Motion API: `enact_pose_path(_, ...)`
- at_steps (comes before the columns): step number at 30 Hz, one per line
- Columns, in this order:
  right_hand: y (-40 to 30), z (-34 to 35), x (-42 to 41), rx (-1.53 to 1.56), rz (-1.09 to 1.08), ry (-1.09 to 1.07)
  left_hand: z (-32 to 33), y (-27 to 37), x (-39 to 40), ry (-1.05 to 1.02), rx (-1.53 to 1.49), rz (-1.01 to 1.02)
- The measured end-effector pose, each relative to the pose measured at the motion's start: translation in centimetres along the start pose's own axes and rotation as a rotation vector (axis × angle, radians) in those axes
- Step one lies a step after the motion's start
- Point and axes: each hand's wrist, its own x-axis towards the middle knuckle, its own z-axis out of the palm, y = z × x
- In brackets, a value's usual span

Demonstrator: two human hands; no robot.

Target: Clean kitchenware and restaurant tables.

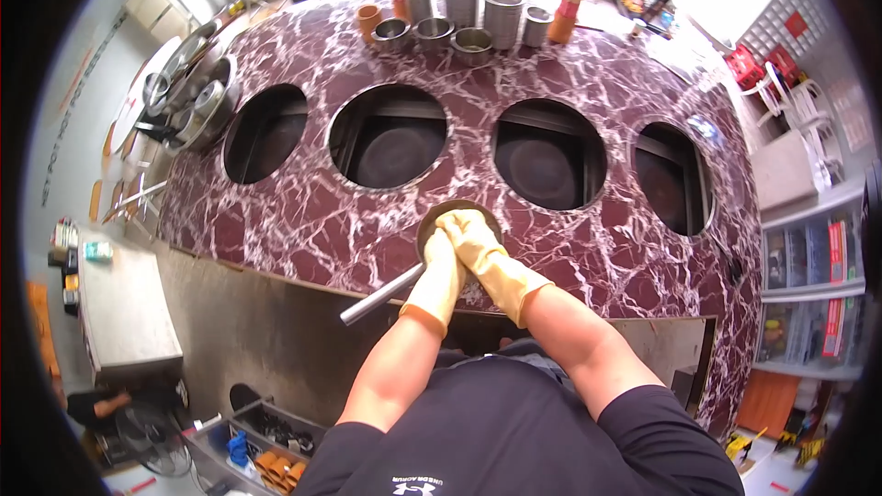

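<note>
Both my hands wear yellow rubber gloves and meet over a round, dark metal pan (489, 214) near the front edge of the marbled counter. A long silvery handle (382, 294) juts from the pan toward the lower left. My left hand (442, 256) lies over the pan, close to where the handle begins. My right hand (474, 235) comes in from the right and touches the left at the fingers. Whatever may be under the gloved fingers is hidden, and I cannot tell whether either hand grips anything.
Beyond the pan, the dark red marbled counter (303, 227) has several round cut-outs, including one hole (396, 151) and another (544, 165). Metal canisters (503, 17) and small metal bowls (473, 43) line the back. Stacked metal cookware (207, 107) stands left. At lower left are a fan (148, 434) and a person's arm (110, 405).
</note>
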Motion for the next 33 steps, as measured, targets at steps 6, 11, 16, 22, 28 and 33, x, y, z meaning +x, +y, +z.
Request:
enact_pose_path(6, -6.8, -1.5, -1.8, -0.243, -0.291, 0.035, -1.8, 5.1, -4.4, -0.088, 0.247, 0.125)
enact_pose_path(11, -10.2, -4.4, -2.6, 0.106, -0.192, 0.156, -0.2, 7.8, -8.0, -0.171, 0.211, 0.039)
enact_pose_path(16, -16.5, -8.3, -3.0, 0.0, -0.278, 0.164, -0.2, 8.5, -8.0, -0.198, 0.102, -0.034)
enact_pose_path(22, -18.7, -12.6, -3.4, 0.009, -0.128, 0.255, 0.4, 9.1, -10.8, -0.464, 0.85, 0.798)
enact_pose_path(28, -17.9, -21.0, -9.4, 0.091, -0.046, 0.493, 8.1, 5.5, -15.9, -0.405, 0.599, 0.296)
enact_pose_path(33, -8.6, -30.5, -13.9, 0.337, 0.007, 0.652, 10.2, -5.2, -14.5, -0.661, 0.734, 0.291)
